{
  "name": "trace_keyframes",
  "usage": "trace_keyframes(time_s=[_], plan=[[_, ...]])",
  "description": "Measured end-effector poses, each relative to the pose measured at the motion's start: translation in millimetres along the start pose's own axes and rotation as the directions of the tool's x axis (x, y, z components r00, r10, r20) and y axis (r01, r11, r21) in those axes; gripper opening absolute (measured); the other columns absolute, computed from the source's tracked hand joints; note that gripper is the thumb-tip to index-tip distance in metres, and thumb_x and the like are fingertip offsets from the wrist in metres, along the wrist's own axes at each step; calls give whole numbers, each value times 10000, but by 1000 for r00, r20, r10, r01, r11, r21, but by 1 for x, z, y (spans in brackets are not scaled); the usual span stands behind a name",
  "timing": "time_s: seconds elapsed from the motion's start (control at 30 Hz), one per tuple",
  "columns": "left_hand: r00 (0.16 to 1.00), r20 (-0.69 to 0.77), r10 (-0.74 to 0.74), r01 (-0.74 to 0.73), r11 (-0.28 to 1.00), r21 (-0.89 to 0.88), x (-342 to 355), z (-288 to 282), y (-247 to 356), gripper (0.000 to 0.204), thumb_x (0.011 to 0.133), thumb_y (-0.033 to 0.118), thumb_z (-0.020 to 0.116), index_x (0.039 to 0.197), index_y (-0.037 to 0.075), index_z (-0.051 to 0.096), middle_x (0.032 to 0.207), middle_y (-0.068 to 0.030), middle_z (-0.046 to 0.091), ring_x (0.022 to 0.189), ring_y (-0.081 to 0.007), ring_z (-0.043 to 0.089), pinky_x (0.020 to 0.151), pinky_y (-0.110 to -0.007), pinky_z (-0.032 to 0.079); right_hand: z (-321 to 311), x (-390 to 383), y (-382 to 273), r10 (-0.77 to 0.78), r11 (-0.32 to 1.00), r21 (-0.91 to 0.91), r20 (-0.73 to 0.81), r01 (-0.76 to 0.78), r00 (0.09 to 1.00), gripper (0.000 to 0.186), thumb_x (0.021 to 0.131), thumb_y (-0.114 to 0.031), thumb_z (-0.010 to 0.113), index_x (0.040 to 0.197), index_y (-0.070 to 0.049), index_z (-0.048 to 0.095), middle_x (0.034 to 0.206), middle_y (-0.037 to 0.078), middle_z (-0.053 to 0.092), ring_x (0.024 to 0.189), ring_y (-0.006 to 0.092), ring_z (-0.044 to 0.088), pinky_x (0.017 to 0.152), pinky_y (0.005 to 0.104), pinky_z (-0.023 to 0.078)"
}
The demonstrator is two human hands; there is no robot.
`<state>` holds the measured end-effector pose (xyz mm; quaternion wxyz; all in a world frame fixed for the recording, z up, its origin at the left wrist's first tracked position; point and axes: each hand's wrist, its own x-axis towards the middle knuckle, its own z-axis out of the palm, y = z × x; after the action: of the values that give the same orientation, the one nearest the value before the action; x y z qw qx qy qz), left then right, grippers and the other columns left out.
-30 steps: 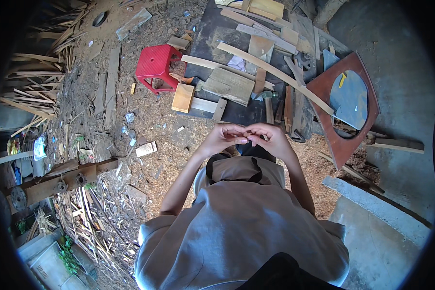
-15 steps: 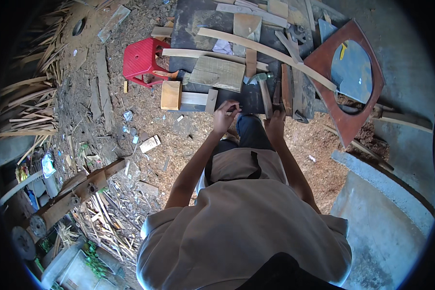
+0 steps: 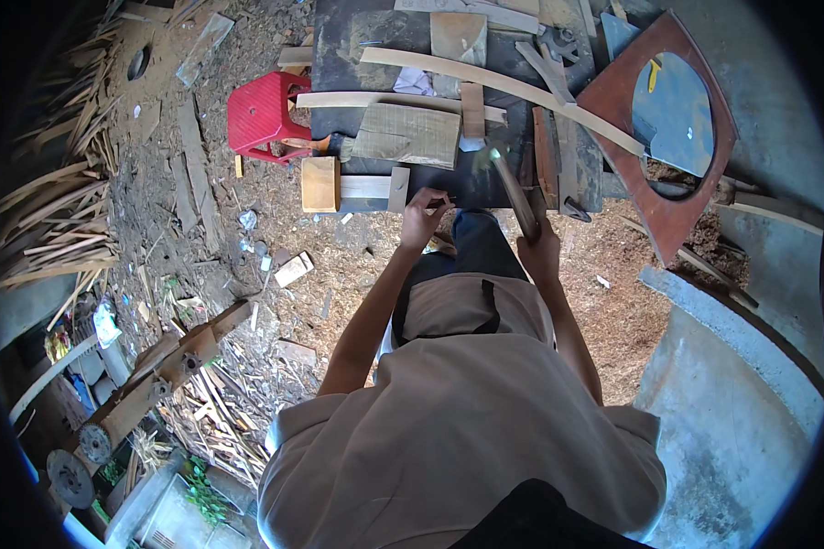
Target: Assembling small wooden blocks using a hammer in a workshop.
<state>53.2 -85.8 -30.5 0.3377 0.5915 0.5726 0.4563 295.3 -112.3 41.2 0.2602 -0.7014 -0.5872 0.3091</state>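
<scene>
Near the front edge of the dark work table (image 3: 384, 73), my left hand (image 3: 425, 212) is closed in a pinch on something small and thin that I cannot make out. My right hand (image 3: 540, 242) grips the wooden handle of a hammer (image 3: 515, 194), its blurred head raised toward the middle of the table. Left of my left hand lie a short grey wood piece (image 3: 399, 189), a pale strip (image 3: 364, 188) and an orange wood block (image 3: 320, 183). Behind these are a flat weathered board (image 3: 405, 137) and a wooden-handled brush (image 3: 331, 144).
A red plastic stool (image 3: 254, 116) stands left of the table. At right lie a brown panel with an oval opening (image 3: 668, 229) and a concrete ledge (image 3: 732, 329). Scrap wood (image 3: 211, 403) covers the ground at lower left. Long curved strips (image 3: 449, 69) cross the table.
My hands have parted from each other in front of me and moved forward to the table. My right hand has taken hold of the hammer and lifted it slightly from where it lay.
</scene>
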Motion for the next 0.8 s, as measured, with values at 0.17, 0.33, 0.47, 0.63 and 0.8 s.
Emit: trace_keyframes(time_s=[0.17,0.33,0.47,0.63,0.8], plan=[[999,-47,-25,22,998,-58,-2,-2,1,268,700,5,764,915,-2,605,878,-111,631,792,-230,665,687,-307,551,-40,-15,-23,149,982,52,369,-181,917,209,745,-145,659,891,3,639,650,153,629,625,352,644,582,413,475],[997,39,-71,69,996,55,4,-7,7,239,691,41,790,854,-15,625,852,-110,659,782,-203,686,673,-286,553,-19,-15,8,117,993,-50,395,-106,911,176,758,-174,647,802,-4,638,632,159,621,594,297,635,572,395,469],[999,22,-25,24,999,29,5,-8,4,244,685,39,782,847,-19,609,846,-114,641,751,-229,676,651,-299,559,-8,-16,16,61,998,-56,421,-41,905,197,758,-194,640,780,2,637,642,189,618,603,308,638,575,403,470],[999,27,-25,24,999,40,5,-6,1,271,666,56,800,838,-20,606,843,-121,652,754,-236,679,638,-302,559,8,-14,31,129,990,-115,468,-85,874,205,754,-195,639,818,-1,650,641,170,622,594,281,636,577,396,472],[999,35,-26,24,999,46,2,-9,-8,260,664,45,795,833,-18,607,840,-121,650,755,-242,678,627,-300,553,-6,-17,13,144,989,-43,449,-140,882,226,752,-207,647,815,10,650,634,155,626,591,251,636,572,385,472]])
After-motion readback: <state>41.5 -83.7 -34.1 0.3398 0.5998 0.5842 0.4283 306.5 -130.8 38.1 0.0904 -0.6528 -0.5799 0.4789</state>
